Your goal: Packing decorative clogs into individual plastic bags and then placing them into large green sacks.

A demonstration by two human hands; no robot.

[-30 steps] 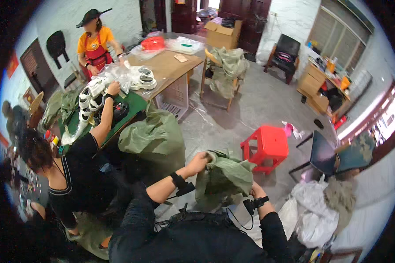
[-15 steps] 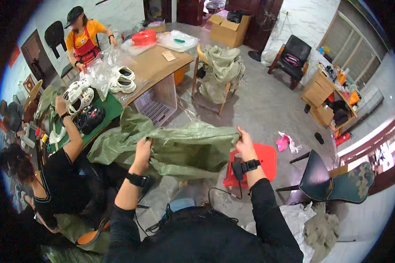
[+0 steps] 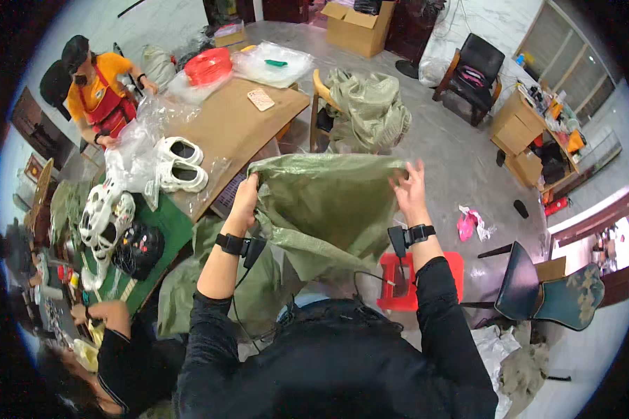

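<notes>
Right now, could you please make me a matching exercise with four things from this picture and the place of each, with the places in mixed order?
Things:
1. green woven sack
2. red plastic stool
3. white shoes
4. cardboard box

Places:
A. on the brown table
B. on the floor at the far end of the room
C. held up between the left hand and right hand
D. on the floor below the right forearm

Pairs: 1-C, 2-D, 3-A, 4-B

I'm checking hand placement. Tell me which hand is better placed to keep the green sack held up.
Left. The left hand is closed on the green sack's top edge; the right hand is open-fingered at the other corner.
</notes>
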